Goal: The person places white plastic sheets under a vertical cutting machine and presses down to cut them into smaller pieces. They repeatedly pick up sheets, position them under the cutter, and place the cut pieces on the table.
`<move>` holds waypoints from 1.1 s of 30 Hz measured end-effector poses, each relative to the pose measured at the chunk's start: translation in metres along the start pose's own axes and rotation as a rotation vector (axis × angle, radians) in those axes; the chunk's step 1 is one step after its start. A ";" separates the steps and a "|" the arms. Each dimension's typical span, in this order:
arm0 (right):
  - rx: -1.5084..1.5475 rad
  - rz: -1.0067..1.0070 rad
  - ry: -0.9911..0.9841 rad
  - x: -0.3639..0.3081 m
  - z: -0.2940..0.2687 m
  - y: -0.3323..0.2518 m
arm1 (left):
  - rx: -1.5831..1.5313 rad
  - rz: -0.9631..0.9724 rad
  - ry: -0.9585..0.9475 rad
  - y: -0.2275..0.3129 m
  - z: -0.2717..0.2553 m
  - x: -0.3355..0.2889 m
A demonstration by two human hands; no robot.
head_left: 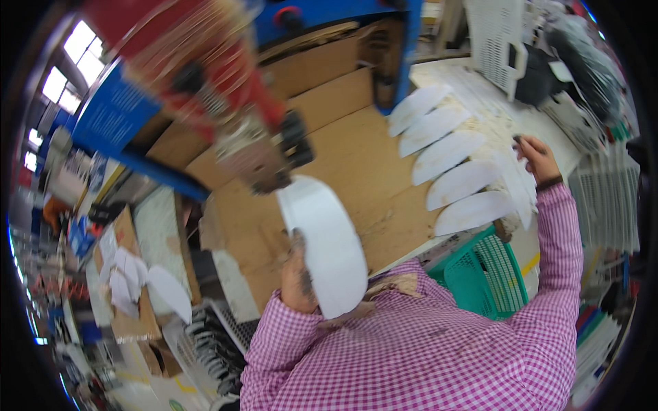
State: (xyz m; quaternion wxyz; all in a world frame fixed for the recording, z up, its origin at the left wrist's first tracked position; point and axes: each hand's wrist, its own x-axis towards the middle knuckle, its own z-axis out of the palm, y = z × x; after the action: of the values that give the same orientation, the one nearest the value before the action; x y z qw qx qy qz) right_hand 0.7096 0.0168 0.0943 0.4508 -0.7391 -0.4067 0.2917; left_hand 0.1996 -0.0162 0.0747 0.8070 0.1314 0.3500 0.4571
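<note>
My left hand grips the edge of a white, rounded, sole-shaped piece. The far end of that piece is right by the metal head of a red machine; whether they touch I cannot tell. Out to the right, my right hand is closed, its fingertips pinched beside the white pieces; what they hold, if anything, is too small to make out. Several similar white pieces lie fanned out in a row on the pale worktop next to it.
A brown board covers the work surface beneath the machine's blue frame. Below the worktop's right edge is a green basket. More white pieces lie on a side table at left. A white crate stands at the back right.
</note>
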 end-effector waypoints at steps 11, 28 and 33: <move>0.047 0.103 -0.421 -0.084 0.087 -0.019 | 0.231 -0.014 0.070 0.012 0.003 -0.012; 0.129 0.010 -0.730 -0.093 0.144 -0.049 | 0.032 0.225 -0.107 0.099 0.017 0.054; 0.075 0.072 -0.705 -0.116 0.143 -0.046 | 0.266 -0.054 0.071 0.071 -0.011 -0.008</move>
State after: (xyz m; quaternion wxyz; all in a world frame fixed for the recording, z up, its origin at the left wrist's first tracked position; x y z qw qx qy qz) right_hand 0.5224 -0.0102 0.0828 0.2990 -0.5898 -0.4998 0.5594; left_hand 0.1436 0.0144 0.1079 0.7815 0.2113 0.4393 0.3894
